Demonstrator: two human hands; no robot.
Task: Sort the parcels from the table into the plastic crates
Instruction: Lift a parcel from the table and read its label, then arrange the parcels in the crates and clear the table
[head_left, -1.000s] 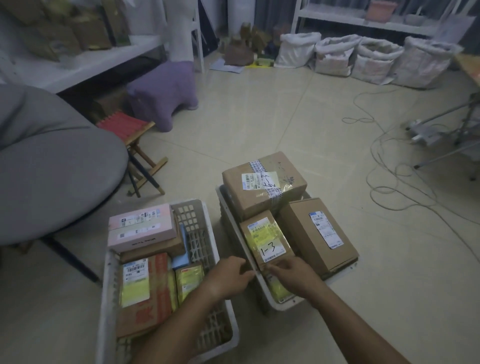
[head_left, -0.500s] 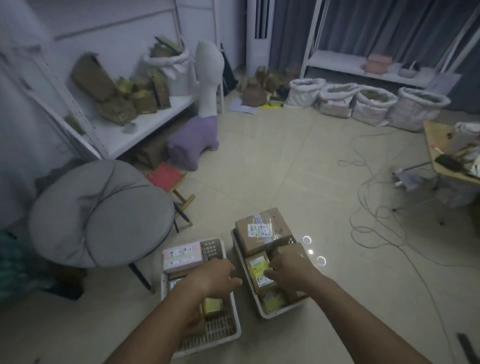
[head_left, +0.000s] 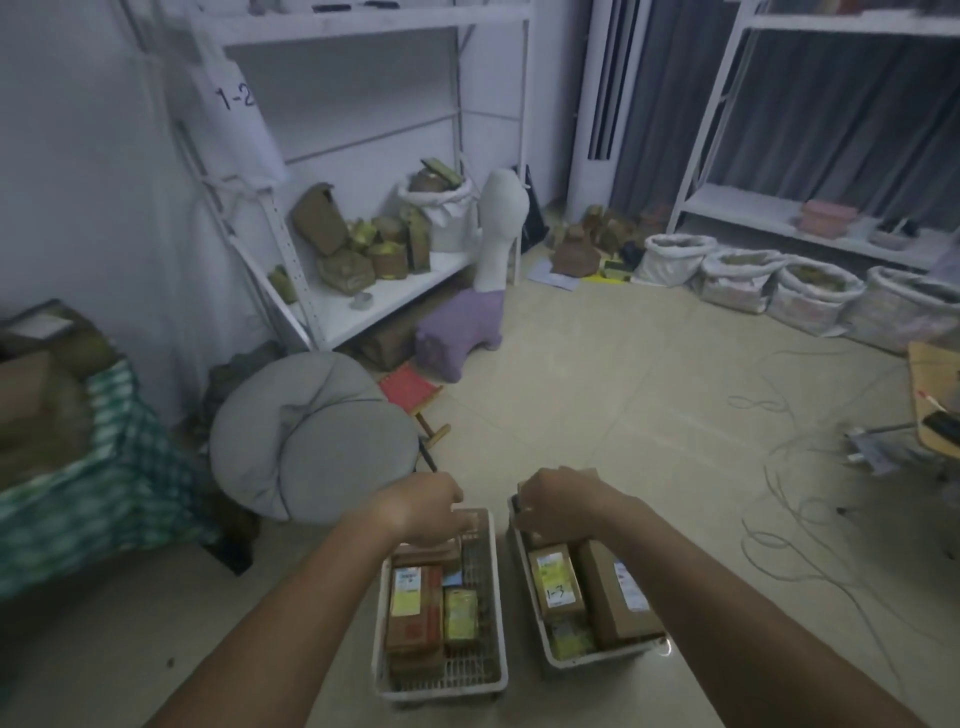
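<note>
Two white plastic crates sit side by side on the tiled floor (head_left: 597, 389), both already holding parcels. The left hand (head_left: 423, 512) curls over the far rim of the left crate (head_left: 496, 597). The right hand (head_left: 558, 506) does the same at the far end of the right crate (head_left: 524, 566), above a parcel marked 1-3 (head_left: 557, 584). Both sets of fingers are bent over the rims, though whether they actually clamp the plastic or a parcel beneath cannot be told from this angle.

The step in hand looks like taking hold of both crates to lift or drag them. Done well, each grip should seat fully under the rim lip, and both crates should rise level (the right one is stacked high, so a tilt could spill its boxes). The loose cables (head_left: 779, 493) lie near and are worth avoiding.

Compared with half a second ago, the head has risen further, so the crates show lower and smaller. The hands have moved from the parcels near the crate middles to the far rims, hiding the big taped box.
</note>
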